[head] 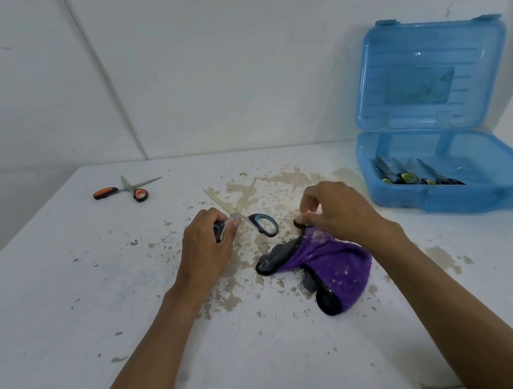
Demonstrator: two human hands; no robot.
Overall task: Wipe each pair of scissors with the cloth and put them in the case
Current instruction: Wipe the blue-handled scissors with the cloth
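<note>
Blue case (450, 194) sits open, lid up, well off to the right of my right fingers; several pairs of scissors (413, 174) already lie inside it, so I judge the job mostly done. Exact count is hard to make out.

Purple cloth (333, 263) lies bunched on the surface (97, 303) just under and toward me from my right hand (338, 211). The right fingers (310, 216) are pinched on the cloth's dark edge, picking it up.

Blue-handled scissors (245, 216), blades spread, sit between my two hands. My left hand (208, 239) has its fingers (231, 226) closed around one handle loop; the other loop points toward my right fingers, near but not touching. This pair is not yet wiped, I'd say.

Orange-handled scissors (128, 189) lie open on the surface, well beyond and left of my left fingers, untouched. So two pairs remain outside the case.
</note>
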